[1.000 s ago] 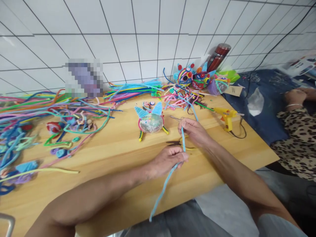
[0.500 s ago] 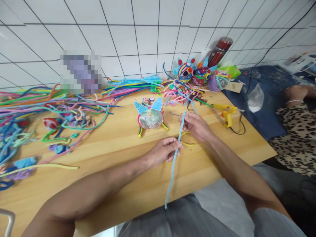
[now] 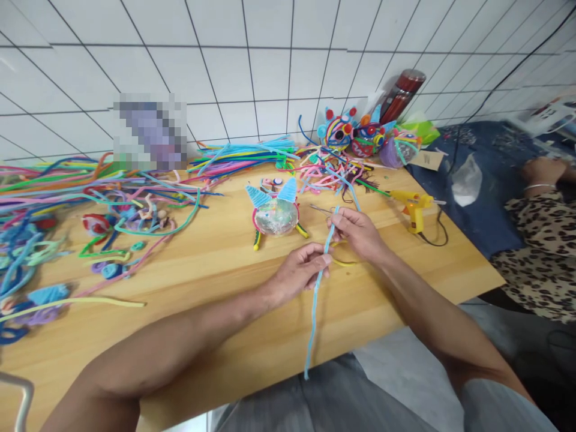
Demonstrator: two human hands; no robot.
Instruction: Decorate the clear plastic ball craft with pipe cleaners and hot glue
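A light blue pipe cleaner (image 3: 313,312) runs between my hands, its lower end hanging past the table's front edge. My left hand (image 3: 306,265) pinches it partway along. Near its upper end, my right hand (image 3: 355,228) grips it between thumb and fingers. Just beyond my hands stands a clear round body (image 3: 276,217) with two light blue pipe-cleaner ears and yellow and dark legs. On the wood close to my right hand lie a yellow pipe cleaner (image 3: 344,263) and a thin metal tool (image 3: 318,209), partly hidden.
A yellow glue gun (image 3: 414,207) with a cord lies to the right. Pipe cleaners (image 3: 243,157) are heaped along the tiled wall and at the left. Several decorated round figures (image 3: 336,129) and a red flask (image 3: 401,96) stand at the back. Another person's arm (image 3: 540,174) is at far right.
My right hand has closed slightly nearer the pipe cleaner's upper end, its fingers shifted a little. The hanging end has swung slightly right. The view has shifted slightly.
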